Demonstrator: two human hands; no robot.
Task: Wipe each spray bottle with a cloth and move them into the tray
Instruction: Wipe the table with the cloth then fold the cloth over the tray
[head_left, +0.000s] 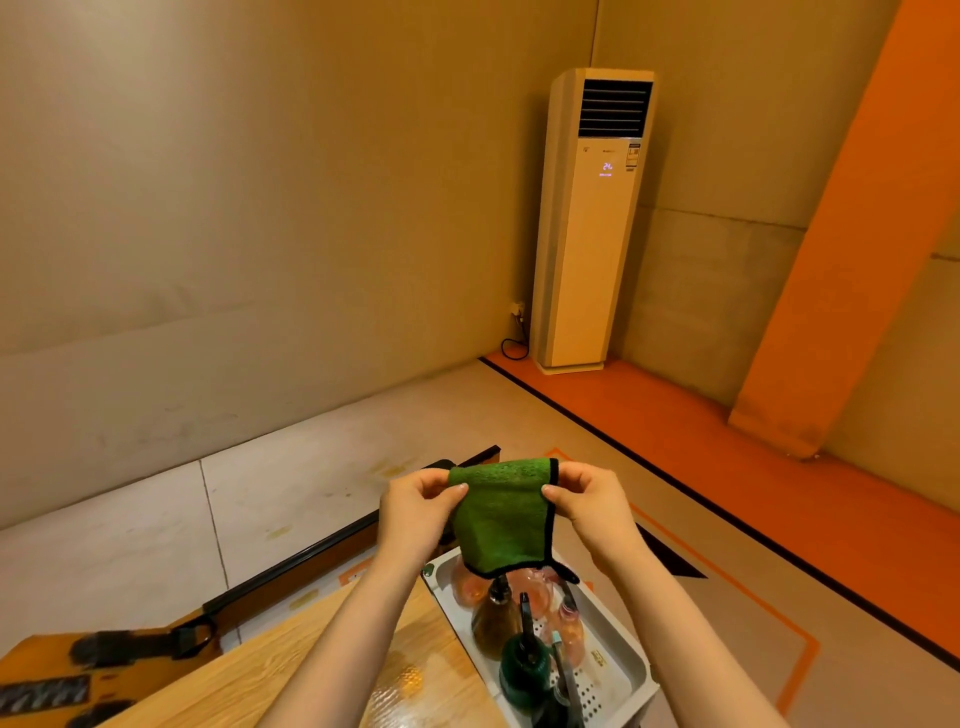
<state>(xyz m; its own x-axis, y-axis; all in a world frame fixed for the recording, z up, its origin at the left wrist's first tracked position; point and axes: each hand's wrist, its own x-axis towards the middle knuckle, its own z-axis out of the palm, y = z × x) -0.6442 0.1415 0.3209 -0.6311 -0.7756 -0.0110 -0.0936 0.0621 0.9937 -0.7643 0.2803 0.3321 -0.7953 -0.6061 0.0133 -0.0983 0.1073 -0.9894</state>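
I hold a green cloth (501, 514) with a black hem up in the air by its two top corners. My left hand (415, 506) pinches the left corner and my right hand (584, 501) pinches the right one. The cloth hangs down over a white perforated tray (618, 670) at the right end of the wooden table (270, 670). In the tray stand a brown spray bottle (493, 621) and a dark green spray bottle (522, 670), with pinkish clear bottles (563, 621) around them.
A brown bench-like frame with black pads (119, 649) runs along the floor left of the table. A tall white air conditioner (592, 218) stands in the far corner. An orange floor strip (727, 467) runs on the right.
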